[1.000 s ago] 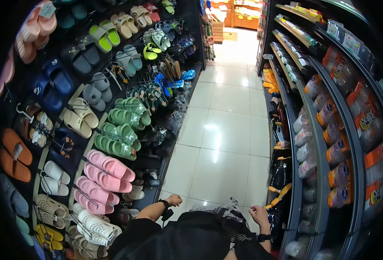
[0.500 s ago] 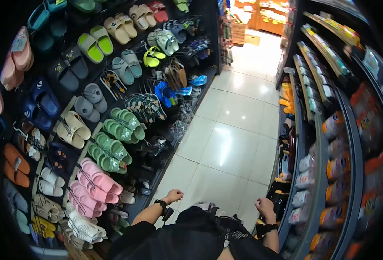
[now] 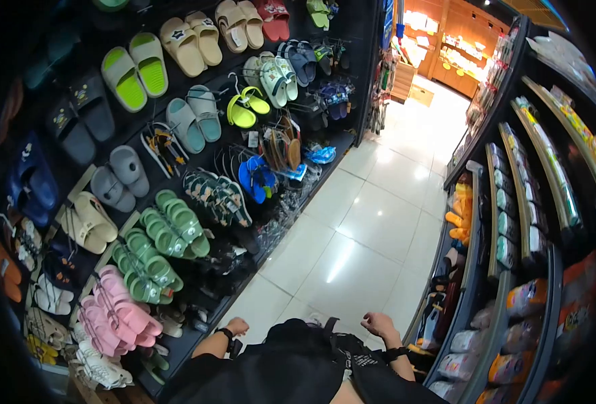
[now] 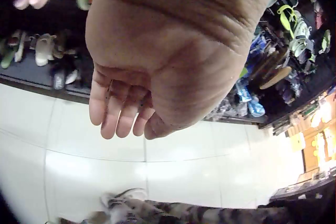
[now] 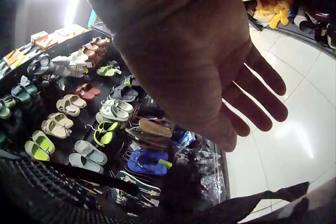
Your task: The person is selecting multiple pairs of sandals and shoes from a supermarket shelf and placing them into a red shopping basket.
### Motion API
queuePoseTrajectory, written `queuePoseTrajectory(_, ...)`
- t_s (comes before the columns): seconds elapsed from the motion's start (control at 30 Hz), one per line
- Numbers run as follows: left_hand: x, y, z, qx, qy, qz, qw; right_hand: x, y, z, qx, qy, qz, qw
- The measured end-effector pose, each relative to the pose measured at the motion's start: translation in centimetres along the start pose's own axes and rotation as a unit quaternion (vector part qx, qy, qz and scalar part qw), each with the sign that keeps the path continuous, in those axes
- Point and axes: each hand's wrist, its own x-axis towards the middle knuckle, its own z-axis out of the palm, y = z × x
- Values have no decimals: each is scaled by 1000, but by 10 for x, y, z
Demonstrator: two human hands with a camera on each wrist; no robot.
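Low in the head view, the left hand (image 3: 238,326) hangs above the floor near the foot of the slipper rack, holding nothing. Its fingers (image 4: 123,109) droop loosely bent in the left wrist view, with tile floor behind them. The right hand (image 3: 379,324) is held out at the lower centre right, close to the right shelves and empty. In the right wrist view its fingers (image 5: 257,98) are extended and slightly spread. Neither hand touches any goods. Pink clogs (image 3: 117,313) and green sandals (image 3: 170,225) hang up and to the left of the left hand.
A tiled aisle (image 3: 352,249) runs forward between the slipper rack on the left and curved shelves (image 3: 547,175) of packaged goods on the right. Orange items (image 3: 461,212) lie on a right shelf. A lit area with wooden shelving (image 3: 456,64) stands beyond.
The head view has turned and moved forward, so the rack's slippers look larger and the lit area sits further right. Both hands appear further left than half a second ago, still empty.
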Motion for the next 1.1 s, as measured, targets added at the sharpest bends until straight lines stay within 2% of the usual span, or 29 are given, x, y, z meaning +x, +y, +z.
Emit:
queuePoseTrajectory(0.07, 26, 66, -27, -11, 61, 73, 995, 38, 3, -27, 2, -4, 1, 1000)
queuePoseTrajectory(0.13, 56, 131, -63, 84, 93, 173, 977, 71, -10, -58, -11, 10, 11, 1000)
queuePoseTrajectory(0.2, 66, 200, -84, 86, 79, 229, 966, 107, -4, -71, -8, 72, -23, 997)
queuePoseTrajectory(0.27, 87, 255, -96, 38, 97, 278, 955, 144, -6, -89, 1, 66, -38, 997)
queuePoseTrajectory(0.3, 96, 278, -104, 36, 101, 277, 955, 163, -8, -97, -6, 34, -39, 999)
queuePoseTrajectory(0.37, 111, 321, -118, -85, 60, 262, 959, 202, -8, -115, -22, -26, -38, 999)
queuePoseTrajectory(0.4, 119, 341, -126, -88, 64, 260, 959, 224, -4, -128, -25, -27, -43, 998)
queuePoseTrajectory(0.47, 130, 366, -143, -120, 32, 264, 956, 267, 1, -148, -12, -32, -14, 999)
queuePoseTrajectory(0.6, 154, 404, -188, -127, 56, 242, 960, 367, 2, -218, -36, -38, -38, 998)
queuePoseTrajectory(0.63, 158, 403, -195, -146, 84, 230, 959, 393, -1, -235, -34, -41, -45, 998)
queuePoseTrajectory(0.67, 156, 411, -207, -164, 113, 218, 956, 422, -7, -255, -34, -28, -67, 997)
queuePoseTrajectory(0.73, 153, 426, -236, -169, 115, 193, 960, 478, -24, -291, -27, 12, -120, 992)
queuePoseTrajectory(0.8, 158, 436, -259, -200, 139, 183, 952, 538, -53, -323, -19, 54, -169, 984)
queuePoseTrajectory(0.83, 159, 441, -265, -148, 169, 168, 960, 563, -66, -337, -23, 64, -183, 981)
queuePoseTrajectory(0.87, 155, 447, -276, -152, 167, 158, 961, 584, -87, -352, -33, 84, -223, 971)
queuePoseTrajectory(0.93, 145, 462, -301, -104, 225, 160, 956, 622, -135, -373, 18, 124, -306, 944)
queuePoseTrajectory(1.03, 165, 465, -321, -130, 210, 156, 956, 674, -204, -403, 23, 92, -315, 944)
queuePoseTrajectory(1.1, 182, 472, -336, -80, 212, 177, 958, 707, -242, -427, 1, 182, -376, 908)
